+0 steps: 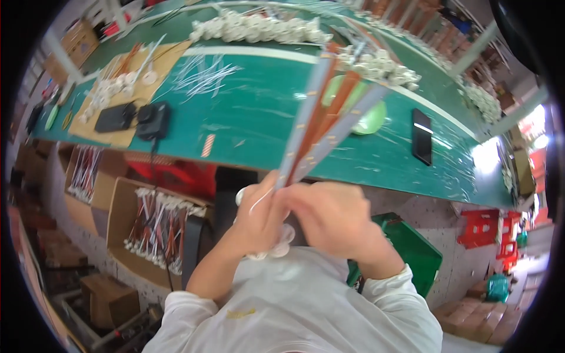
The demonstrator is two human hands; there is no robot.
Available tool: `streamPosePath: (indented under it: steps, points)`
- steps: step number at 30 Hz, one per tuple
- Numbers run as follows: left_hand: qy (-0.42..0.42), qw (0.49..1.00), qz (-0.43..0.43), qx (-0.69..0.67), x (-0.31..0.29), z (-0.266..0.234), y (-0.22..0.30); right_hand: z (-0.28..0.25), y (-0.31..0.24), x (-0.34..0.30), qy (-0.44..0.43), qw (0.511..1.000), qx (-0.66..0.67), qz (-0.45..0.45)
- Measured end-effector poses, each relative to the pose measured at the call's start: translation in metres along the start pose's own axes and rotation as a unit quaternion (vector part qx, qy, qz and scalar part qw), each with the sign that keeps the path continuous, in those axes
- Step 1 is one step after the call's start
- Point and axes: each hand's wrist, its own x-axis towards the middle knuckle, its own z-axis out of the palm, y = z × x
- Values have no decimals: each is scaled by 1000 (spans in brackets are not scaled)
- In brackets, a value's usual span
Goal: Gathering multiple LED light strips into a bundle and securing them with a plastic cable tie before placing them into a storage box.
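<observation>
A bundle of long flat strips (307, 126), grey and copper-brown with small yellowish marks, fans upward in front of me. My left hand (259, 215) is wrapped round its lower end. Close against it, my right hand (332, 217) has its fingers curled and pressed together at the same end of the bundle; they are slightly blurred, and what they pinch is hidden. A thin white tie (260, 200) curves over my left hand. Below the hands, white round end pieces (285, 234) stick out from the bundle.
The green-topped table (247, 100) carries loose white ties (206, 76), black power adapters (154, 119), a phone (422, 136), a light green bowl (372, 117) and piled white round parts (259, 29). Cartons of strips (115, 226) stand below left, a green crate (415, 253) right.
</observation>
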Motion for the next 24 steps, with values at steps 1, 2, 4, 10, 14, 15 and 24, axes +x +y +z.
streamPosePath:
  steps: [1, 2, 4, 10, 14, 15, 24]
  points:
    - [20, 994, 97, 39, 1, 4, -5, -5, -4, 3, 5, 1000, -13, 4]
    - [39, 978, 190, 76, 2, 7, -10, -10, -10, 6, -25, 998, -47, -38]
    - [-2, 984, 133, 118, 1, 7, 7, -17, -11, 2, -51, 993, -86, -67]
    - [-73, 994, 53, 63, -8, 23, -9, -11, 10, -28, -87, 979, -131, -132]
    - [-50, 984, -75, -157, -17, 34, -4, 3, 20, -42, 30, 996, -6, -89]
    - [-79, 960, -158, -219, -23, 32, -3, 6, 22, -45, 76, 992, 54, -80]
    - [-165, 943, -208, -200, -13, 28, -3, 23, 22, -67, 168, 970, 170, 48]
